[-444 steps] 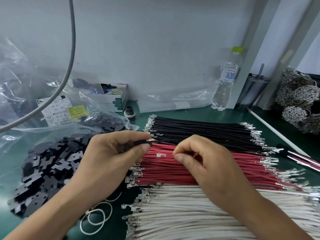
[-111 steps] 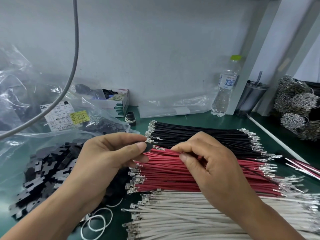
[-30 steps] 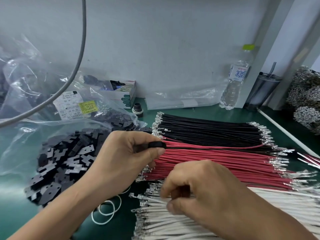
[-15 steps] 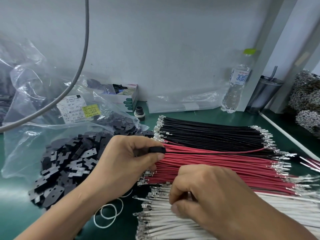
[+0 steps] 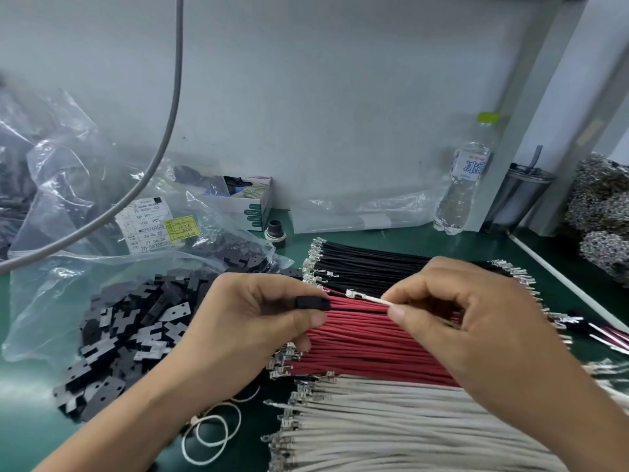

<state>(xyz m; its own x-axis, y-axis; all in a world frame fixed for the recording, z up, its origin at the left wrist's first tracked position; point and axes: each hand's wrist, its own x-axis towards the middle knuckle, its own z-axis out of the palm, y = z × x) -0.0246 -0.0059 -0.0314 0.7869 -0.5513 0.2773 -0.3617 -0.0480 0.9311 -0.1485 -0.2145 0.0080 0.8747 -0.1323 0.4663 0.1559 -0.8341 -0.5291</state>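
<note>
Insertion pending: left grip [image 5: 252, 321] clasps black housing [image 5: 312, 303]; right grip [image 5: 476, 321] pinches white wire [image 5: 369, 299], its terminal just short of the housing, unseated.

Small black connector housing [image 5: 312, 303] pinched, level; white wire [image 5: 369, 298] with metal terminal just beside its opening, apart.

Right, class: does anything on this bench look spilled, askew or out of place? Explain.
Black plastic parts spill from the open clear bag onto the green mat, and loose rubber bands lie beside them. The black wires, red wires and white wires lie in tidy rows.
</note>
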